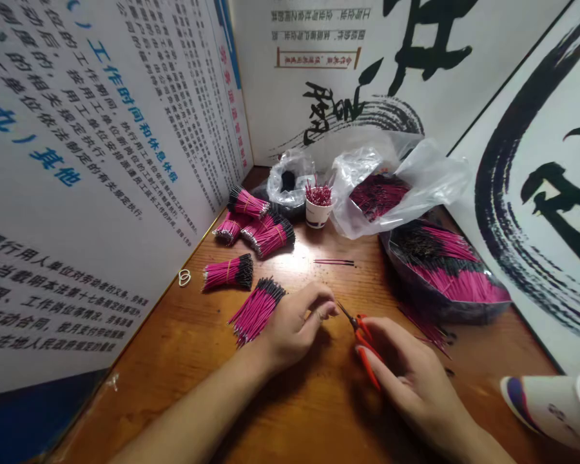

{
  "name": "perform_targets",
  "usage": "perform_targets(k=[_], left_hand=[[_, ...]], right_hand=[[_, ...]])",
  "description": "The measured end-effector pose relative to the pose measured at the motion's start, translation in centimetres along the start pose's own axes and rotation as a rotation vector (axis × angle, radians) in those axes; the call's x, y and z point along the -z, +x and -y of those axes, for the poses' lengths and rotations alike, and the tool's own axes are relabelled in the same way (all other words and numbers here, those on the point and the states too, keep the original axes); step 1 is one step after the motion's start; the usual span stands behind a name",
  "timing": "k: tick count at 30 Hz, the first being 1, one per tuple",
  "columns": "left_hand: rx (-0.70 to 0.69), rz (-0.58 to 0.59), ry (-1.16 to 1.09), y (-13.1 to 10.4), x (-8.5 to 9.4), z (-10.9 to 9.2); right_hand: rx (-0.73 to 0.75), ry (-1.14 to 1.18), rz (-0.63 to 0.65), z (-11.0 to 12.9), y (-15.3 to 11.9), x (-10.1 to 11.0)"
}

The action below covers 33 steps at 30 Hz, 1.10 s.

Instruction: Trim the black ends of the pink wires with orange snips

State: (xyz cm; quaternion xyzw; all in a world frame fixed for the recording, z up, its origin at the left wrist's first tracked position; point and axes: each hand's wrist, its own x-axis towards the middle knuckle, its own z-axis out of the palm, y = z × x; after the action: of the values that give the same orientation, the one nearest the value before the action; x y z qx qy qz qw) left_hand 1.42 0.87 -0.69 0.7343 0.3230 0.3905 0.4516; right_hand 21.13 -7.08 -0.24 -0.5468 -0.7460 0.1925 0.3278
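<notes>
My left hand point(297, 322) is closed in a pinch above the middle of the wooden table, a ring on one finger. What its fingertips hold is too small to make out. My right hand point(410, 364) grips small orange-handled pliers point(367, 354); their slim, pointed dark jaws reach close to the left fingertips. Beside my left wrist lies a loose fan of magenta wires point(256, 312) with black ends. Behind it is a banded wire bundle point(227, 272). Two single wires point(333, 261) lie beyond my hands.
More banded bundles point(268, 233) are stacked at the back left. A paper cup point(318, 214) of wires stands near plastic bags point(357, 161). A dark bag point(444, 309) full of wires sits right. Another cup point(546, 406) lies at the right edge. Printed panels point(125, 193) wall the table.
</notes>
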Motion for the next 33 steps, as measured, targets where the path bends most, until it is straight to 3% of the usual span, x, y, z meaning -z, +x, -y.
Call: perform_targets(k=[8, 33], left_hand=[[0.006, -0.050, -0.020, -0.29, 0.00, -0.39], [0.088, -0.084, -0.066, -0.24, -0.05, -0.73]], right_hand=[[0.076, -0.064, -0.155, 0.49, -0.04, 0.42], [0.015, -0.105, -0.103, 0.88, 0.06, 0.47]])
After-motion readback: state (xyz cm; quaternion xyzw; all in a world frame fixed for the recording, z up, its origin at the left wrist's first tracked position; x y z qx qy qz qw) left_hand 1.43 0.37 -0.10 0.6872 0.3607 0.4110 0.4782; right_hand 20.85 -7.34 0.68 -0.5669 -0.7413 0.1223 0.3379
